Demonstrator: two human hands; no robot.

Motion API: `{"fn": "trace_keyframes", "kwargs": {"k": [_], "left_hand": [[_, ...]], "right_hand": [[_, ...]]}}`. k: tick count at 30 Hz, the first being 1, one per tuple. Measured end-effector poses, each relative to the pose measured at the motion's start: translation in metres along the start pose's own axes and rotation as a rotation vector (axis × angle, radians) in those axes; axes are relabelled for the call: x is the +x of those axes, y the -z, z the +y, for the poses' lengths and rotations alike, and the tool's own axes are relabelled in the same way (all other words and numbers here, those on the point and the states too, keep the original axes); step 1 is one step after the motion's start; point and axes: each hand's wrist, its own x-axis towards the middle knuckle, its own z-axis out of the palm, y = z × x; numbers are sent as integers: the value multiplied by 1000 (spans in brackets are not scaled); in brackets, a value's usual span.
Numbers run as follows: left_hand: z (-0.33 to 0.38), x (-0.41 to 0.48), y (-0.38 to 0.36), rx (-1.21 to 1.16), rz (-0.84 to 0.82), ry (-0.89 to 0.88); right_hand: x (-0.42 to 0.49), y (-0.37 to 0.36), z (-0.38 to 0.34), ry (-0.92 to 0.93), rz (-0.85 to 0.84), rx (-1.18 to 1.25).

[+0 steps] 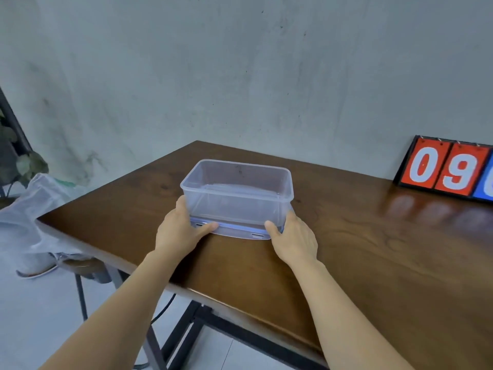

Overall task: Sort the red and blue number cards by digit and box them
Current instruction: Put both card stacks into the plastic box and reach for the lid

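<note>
Left hand [181,231] and right hand [293,236] clasp a clear box [237,182]
Both grips closed round its base on the tabletop [346,249]; red number cards [440,169] at right edge.

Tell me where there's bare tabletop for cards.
Bare wood lies between the clear box and the scoreboard, and across the near right of the table. Crowded only at the box's near edge, where left hand and right hand hold it.
</note>
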Motion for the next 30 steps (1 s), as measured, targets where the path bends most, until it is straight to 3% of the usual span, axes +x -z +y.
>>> {"fn": "trace_keyframes", "kwargs": {"k": [23, 30], "left_hand": [[6, -103, 30, -231, -109, -93], [18, -108, 40, -531, -76, -94]], "right_hand": [[-142, 51, 22, -67, 68, 34], [-154, 56, 12, -113, 197, 305]]}}
